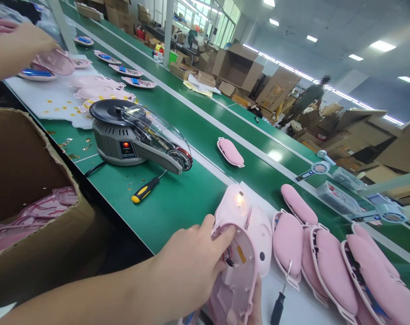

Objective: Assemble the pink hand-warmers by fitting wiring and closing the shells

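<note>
Your left hand (191, 256) is curled over the shell (232, 289) at its 10 o'clock rim, index finger reaching into the hollow. Your right hand (256, 297) shows only as fingers along the 4 o'clock side; how firmly it grips, you can't tell from here.

You have this pink shell at about 5 o'clock from the middle of your view, at the near edge of the desk (177, 205), hollow side towards you. Inside you can see thin wires (228, 259) and a gold strip (241, 254).

Expect it to feel light and fairly stiff, probably smooth enough to slide under dry fingertips, with thin walls that may flex if you squeeze. Wires and strip look the most fragile, so you do best to hold the outer rim or cup the back, keeping your fingertips off them.

Around the shell, you have pale covers (260, 237) from 12 to 1 o'clock, padded pieces (287, 241) towards 2 and 3, and a dark screwdriver (278, 308) at 4. Towards 10 lie a yellow screwdriver (145, 189) and, farther off, the dispenser (117, 146).
</note>
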`<state>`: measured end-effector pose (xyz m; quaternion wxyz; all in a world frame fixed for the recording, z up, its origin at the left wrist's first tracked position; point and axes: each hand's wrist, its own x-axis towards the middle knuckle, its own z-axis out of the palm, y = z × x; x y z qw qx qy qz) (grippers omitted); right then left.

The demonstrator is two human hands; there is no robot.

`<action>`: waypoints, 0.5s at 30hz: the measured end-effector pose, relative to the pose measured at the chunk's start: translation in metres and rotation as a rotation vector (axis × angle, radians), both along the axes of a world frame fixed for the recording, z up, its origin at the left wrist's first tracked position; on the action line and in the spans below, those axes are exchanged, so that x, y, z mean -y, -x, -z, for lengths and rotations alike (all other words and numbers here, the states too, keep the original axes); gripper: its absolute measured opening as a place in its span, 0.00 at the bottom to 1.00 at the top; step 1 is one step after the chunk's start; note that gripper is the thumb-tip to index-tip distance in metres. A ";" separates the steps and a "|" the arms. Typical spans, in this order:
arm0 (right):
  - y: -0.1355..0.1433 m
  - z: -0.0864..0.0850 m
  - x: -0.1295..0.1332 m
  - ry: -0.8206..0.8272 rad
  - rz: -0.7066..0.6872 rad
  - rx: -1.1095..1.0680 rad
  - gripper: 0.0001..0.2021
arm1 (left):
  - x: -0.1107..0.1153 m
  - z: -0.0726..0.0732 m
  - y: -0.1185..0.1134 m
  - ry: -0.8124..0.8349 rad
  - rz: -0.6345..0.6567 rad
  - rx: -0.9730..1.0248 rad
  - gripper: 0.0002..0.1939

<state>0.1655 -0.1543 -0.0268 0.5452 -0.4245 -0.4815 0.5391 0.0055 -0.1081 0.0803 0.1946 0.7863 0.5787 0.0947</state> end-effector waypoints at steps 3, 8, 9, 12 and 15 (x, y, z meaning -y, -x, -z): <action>0.014 -0.010 -0.001 0.052 0.087 -0.086 0.29 | 0.002 0.005 0.005 0.024 -0.069 0.213 0.30; 0.025 -0.018 0.005 0.138 0.143 -0.133 0.33 | 0.003 0.019 0.017 0.097 -0.126 0.478 0.32; 0.026 -0.017 0.007 0.148 0.144 -0.126 0.33 | 0.004 0.021 0.018 0.122 -0.127 0.485 0.31; 0.025 -0.016 0.011 0.149 0.143 -0.116 0.31 | 0.005 0.022 0.019 0.171 -0.128 0.465 0.32; 0.024 -0.022 0.011 0.156 0.109 -0.074 0.28 | 0.005 0.016 0.020 0.176 -0.086 0.417 0.30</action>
